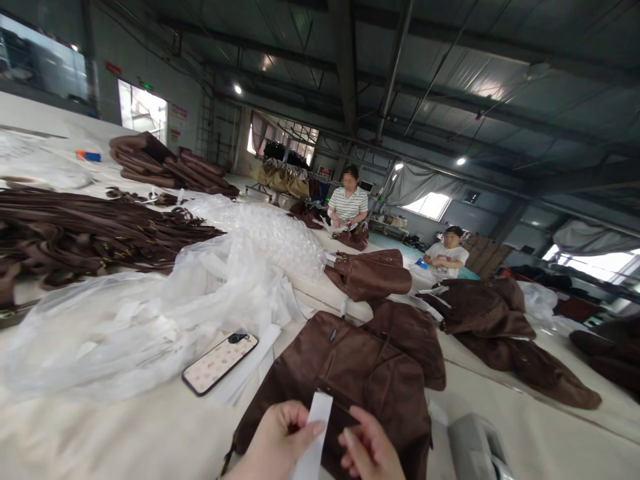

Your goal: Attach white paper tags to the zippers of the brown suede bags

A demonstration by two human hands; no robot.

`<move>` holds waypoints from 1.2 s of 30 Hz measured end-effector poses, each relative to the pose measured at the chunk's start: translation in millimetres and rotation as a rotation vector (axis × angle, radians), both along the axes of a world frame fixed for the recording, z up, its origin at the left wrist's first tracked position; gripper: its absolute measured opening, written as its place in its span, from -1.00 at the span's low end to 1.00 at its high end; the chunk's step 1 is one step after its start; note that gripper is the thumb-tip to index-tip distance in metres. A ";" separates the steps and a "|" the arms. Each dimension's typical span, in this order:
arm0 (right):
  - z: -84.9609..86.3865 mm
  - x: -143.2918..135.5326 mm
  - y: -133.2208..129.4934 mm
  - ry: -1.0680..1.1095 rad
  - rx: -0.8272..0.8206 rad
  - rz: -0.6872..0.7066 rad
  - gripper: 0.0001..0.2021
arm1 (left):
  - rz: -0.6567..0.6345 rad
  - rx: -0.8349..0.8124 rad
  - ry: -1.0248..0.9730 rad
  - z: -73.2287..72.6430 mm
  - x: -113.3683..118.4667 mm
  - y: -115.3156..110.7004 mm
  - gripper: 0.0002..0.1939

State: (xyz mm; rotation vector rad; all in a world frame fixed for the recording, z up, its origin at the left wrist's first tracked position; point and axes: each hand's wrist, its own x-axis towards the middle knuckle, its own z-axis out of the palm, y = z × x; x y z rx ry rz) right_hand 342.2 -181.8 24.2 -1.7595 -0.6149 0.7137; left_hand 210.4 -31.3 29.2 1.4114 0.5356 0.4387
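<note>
A narrow white strip of paper (pixel 315 443) is pinched between the thumb and fingers of my left hand (pixel 277 440). Just right of the strip is my right hand (pixel 371 448), its fingers bent and partly apart, with nothing visible in them. Beneath both hands lies a dark brown leather bag (pixel 345 353) with a zip near its middle. Another brown bag (pixel 413 337) rests against its far right side. Left of the bag, a phone in a patterned case (pixel 220 363) lies beside some white paper strips (pixel 255 367).
Clear plastic bags (pixel 150 320) and bubble wrap (pixel 265 233) cover the table's left middle. Brown straps (pixel 90 233) are heaped at left. More brown bags (pixel 485 307) lie at right, near a grey device (pixel 477 447). Two people (pixel 349 203) sit farther back.
</note>
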 end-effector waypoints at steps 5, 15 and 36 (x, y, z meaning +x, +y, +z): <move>-5.5 40.0 19.6 0.073 0.043 -0.317 -0.17 | -0.099 -0.086 0.020 -7.3 -4.6 13.5 -0.35; -25.6 11.3 38.0 0.120 -0.166 -0.134 -0.33 | 0.002 -0.133 -0.053 48.0 -56.6 58.7 -0.55; -12.5 -10.2 7.0 -0.233 -0.542 0.269 -0.81 | -0.367 0.244 0.276 11.3 -75.8 42.6 -0.53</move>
